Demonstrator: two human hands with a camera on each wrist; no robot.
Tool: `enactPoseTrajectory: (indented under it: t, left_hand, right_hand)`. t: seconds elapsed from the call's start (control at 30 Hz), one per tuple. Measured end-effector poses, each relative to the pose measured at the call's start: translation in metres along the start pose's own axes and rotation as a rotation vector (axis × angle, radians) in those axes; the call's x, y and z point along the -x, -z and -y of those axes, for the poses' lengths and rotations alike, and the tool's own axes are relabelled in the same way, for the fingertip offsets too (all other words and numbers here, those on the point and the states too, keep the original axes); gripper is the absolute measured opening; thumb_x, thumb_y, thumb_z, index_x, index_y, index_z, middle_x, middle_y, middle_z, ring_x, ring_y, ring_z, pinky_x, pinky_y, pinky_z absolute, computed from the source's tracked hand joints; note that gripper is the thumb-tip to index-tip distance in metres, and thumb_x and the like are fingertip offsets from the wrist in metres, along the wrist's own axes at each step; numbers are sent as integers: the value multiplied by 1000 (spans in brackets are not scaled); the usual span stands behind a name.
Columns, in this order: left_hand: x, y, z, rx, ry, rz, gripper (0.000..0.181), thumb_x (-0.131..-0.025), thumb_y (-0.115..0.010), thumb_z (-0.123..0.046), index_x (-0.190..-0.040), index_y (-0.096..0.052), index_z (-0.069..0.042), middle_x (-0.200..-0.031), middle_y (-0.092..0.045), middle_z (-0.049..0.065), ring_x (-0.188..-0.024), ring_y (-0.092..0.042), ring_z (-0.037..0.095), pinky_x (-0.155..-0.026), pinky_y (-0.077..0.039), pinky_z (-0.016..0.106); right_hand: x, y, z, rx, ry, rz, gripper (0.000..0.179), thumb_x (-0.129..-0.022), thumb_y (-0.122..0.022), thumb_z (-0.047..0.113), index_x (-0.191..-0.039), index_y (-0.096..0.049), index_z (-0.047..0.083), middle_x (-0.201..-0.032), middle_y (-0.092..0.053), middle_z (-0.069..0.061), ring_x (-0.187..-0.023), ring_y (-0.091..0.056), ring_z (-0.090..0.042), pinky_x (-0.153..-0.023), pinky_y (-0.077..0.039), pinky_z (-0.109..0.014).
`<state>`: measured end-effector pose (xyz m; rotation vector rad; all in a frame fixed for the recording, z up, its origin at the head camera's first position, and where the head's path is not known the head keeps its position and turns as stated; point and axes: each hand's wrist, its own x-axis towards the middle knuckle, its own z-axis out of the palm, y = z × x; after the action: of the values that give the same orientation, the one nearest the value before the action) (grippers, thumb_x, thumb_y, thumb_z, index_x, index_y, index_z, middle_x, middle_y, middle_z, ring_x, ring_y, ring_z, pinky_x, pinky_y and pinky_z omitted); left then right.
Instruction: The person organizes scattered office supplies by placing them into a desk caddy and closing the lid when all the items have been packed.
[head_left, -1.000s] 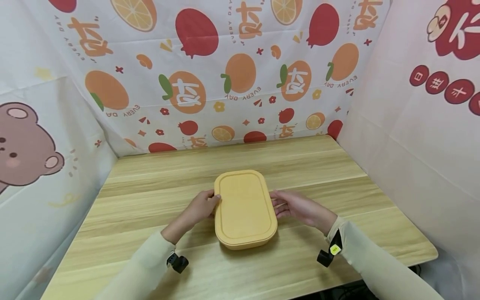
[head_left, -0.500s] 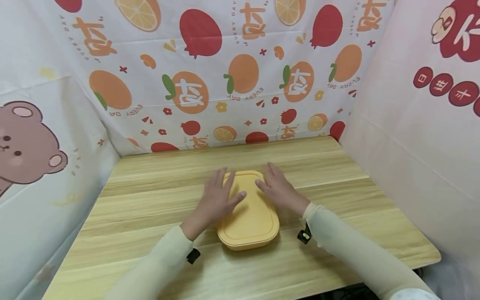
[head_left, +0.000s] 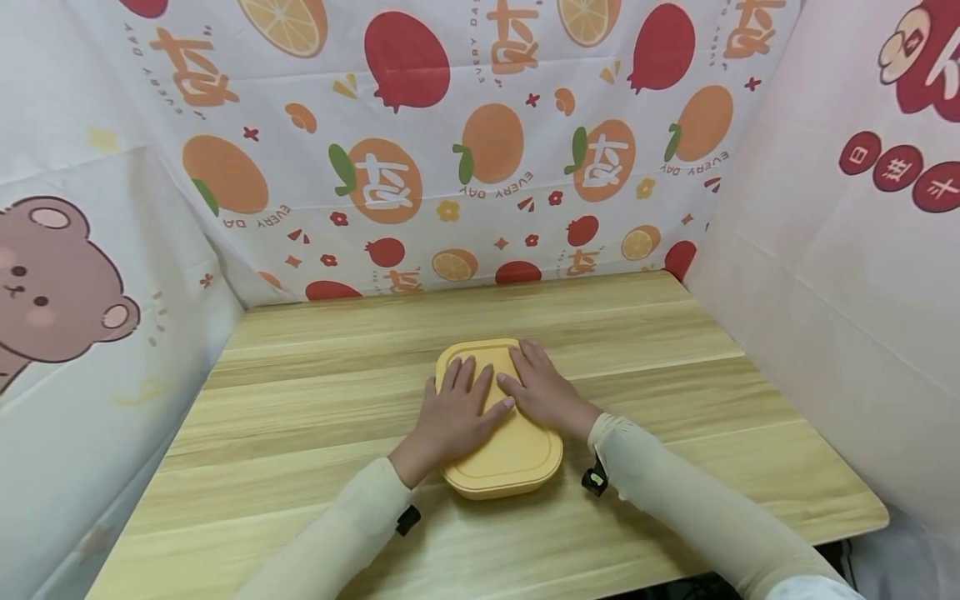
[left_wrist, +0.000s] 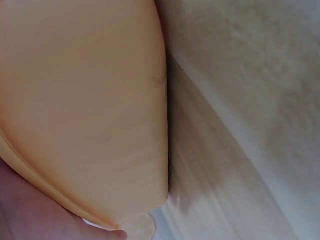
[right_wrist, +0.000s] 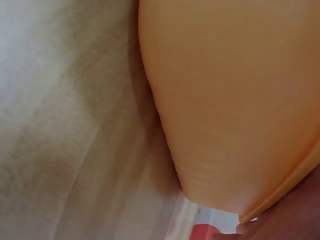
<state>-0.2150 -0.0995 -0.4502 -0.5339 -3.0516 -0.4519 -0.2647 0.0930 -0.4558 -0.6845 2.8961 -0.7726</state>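
A yellow rectangular lidded box (head_left: 504, 457) stands on the wooden table, its lid on. My left hand (head_left: 459, 417) lies flat across the left part of the lid with its fingers spread. On the lid's upper right, my right hand (head_left: 551, 392) rests with straight fingers, the outer ones at the rim. The two thumbs come close together near the middle of the lid. In the left wrist view the box's smooth side wall (left_wrist: 90, 100) fills much of the picture, with part of the hand (left_wrist: 35, 210) along the lid edge. The right wrist view shows the opposite wall (right_wrist: 230, 100).
The wooden table (head_left: 315, 392) extends around the box on all sides. A fruit-print cloth (head_left: 420, 75) hangs behind it, with pale cloth walls at the left and right. A dark wrist camera (head_left: 595, 479) sits under the right sleeve.
Both hands have left the sides of the box, come up over it and settled onto the lid. The box has stayed in its place on the table.
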Motion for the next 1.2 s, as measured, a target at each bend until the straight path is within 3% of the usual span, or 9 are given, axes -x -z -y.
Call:
enactPoseTrajectory:
  t: [0.23, 0.4, 0.57, 0.7, 0.97, 1.1, 1.2]
  left_hand:
    - [6, 8, -11, -44, -53, -70, 84, -99, -21, -74, -160, -30, -16, -167, -20, 15, -156, -8, 35, -117, -10, 71]
    - [38, 18, -24, -69, -95, -121, 77, -102, -29, -67, -159, -32, -15, -165, -25, 16, -154, -16, 37, -117, -16, 70]
    - [70, 11, -29, -45, -116, -117, 74, -103, -31, -64, -158, -36, -15, -165, -27, 16, -153, -20, 40, -116, -20, 70]
    - [82, 1, -28, -48, -134, -133, 71, -104, -32, -61, -155, -40, -13, -163, -30, 17, -151, -23, 42, -114, -21, 71]
    - [87, -9, -28, -18, -113, -107, 70, -105, -30, -61, -155, -40, -14, -163, -30, 17, -152, -21, 43, -115, -20, 71]
    - [83, -3, -25, -14, -117, -123, 69, -105, -31, -59, -156, -38, -12, -162, -31, 19, -150, -23, 44, -115, -22, 70]
    - [71, 9, -17, 9, -91, -169, 71, -106, -33, -58, -157, -35, -10, -162, -30, 21, -150, -24, 45, -117, -21, 67]
  right_hand:
    - [14, 15, 7, 36, -43, -115, 72, -106, -31, 57, -161, -23, 11, -170, -4, -16, -157, -3, -34, -124, -14, -56]
    - [49, 12, 18, 140, 44, -202, 64, -108, -36, 49, -156, -36, 7, -166, -17, -21, -155, -12, -39, -122, -19, -59]
    - [83, -5, 28, 131, 57, -119, 63, -108, -32, 50, -157, -37, 10, -167, -16, -21, -155, -12, -41, -122, -17, -61]
    - [94, -14, 30, 87, 13, -68, 67, -107, -27, 56, -159, -34, 14, -169, -13, -17, -156, -4, -38, -124, -11, -58]
    - [98, -17, 27, 37, 0, -62, 72, -106, -25, 61, -159, -32, 14, -169, -10, -18, -156, -3, -38, -123, -12, -60]
    - [93, -6, 26, 17, 21, -94, 73, -105, -25, 61, -159, -31, 12, -168, -11, -19, -155, -9, -40, -121, -14, -63]
    - [79, 9, 21, 22, 33, -150, 74, -106, -25, 61, -159, -31, 10, -168, -13, -19, -155, -12, -40, -122, -13, -63]
